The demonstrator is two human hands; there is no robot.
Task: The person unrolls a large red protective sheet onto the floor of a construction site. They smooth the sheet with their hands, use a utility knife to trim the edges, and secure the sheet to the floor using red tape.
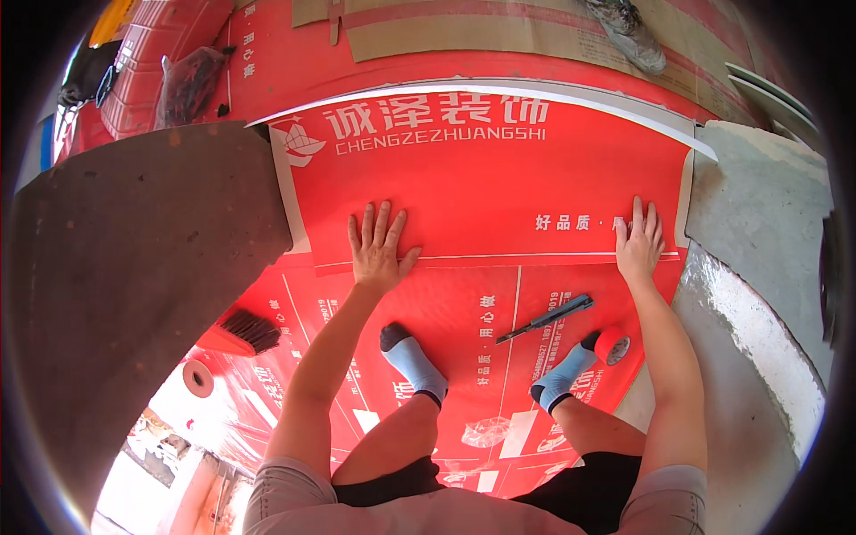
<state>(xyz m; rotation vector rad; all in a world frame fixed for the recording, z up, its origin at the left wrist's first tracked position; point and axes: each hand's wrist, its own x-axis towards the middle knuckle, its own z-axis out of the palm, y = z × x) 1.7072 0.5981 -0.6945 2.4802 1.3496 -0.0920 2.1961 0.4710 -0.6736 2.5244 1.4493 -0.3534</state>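
Observation:
A large red protective floor sheet [481, 178] with white printing lies spread on the floor. My left hand [379, 250] presses flat on it with fingers spread, near the sheet's lower edge. My right hand [638, 245] also lies flat, fingers together, near the sheet's right edge. Both hands hold nothing. A black utility knife [546, 318] rests on the red sheeting below my right hand. A roll of red tape [613, 345] sits beside my right foot. My feet in light blue socks [415, 361] stand on the sheeting.
A dark brown slab [134, 267] rises at the left. A red-handled brush [239, 334] and another tape roll [197, 378] lie at lower left. Bare concrete [758, 267] runs along the right. Cardboard [499, 31] and a plastic bag [187, 85] lie at the back.

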